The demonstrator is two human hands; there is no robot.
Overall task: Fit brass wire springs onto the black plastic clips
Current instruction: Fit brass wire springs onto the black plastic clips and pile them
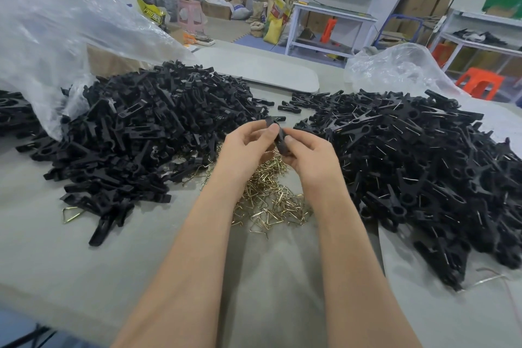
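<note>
Both hands meet above the middle of the table around one black plastic clip (278, 133). My left hand (245, 147) pinches its upper part with thumb and fingers. My right hand (309, 154) grips its lower part from the right. Under the hands lies a heap of brass wire springs (268, 198). A big pile of black clip halves without springs (141, 133) spreads to the left. To the right lies a pile of clips with wire springs showing (418, 167). Whether a spring sits on the held clip is hidden by my fingers.
A clear plastic bag (56, 37) rises at the back left and another (395, 68) at the back right. A grey board (262, 70) lies behind the piles. One loose spring (72, 213) lies front left. Shelves, cartons and stools stand beyond the table.
</note>
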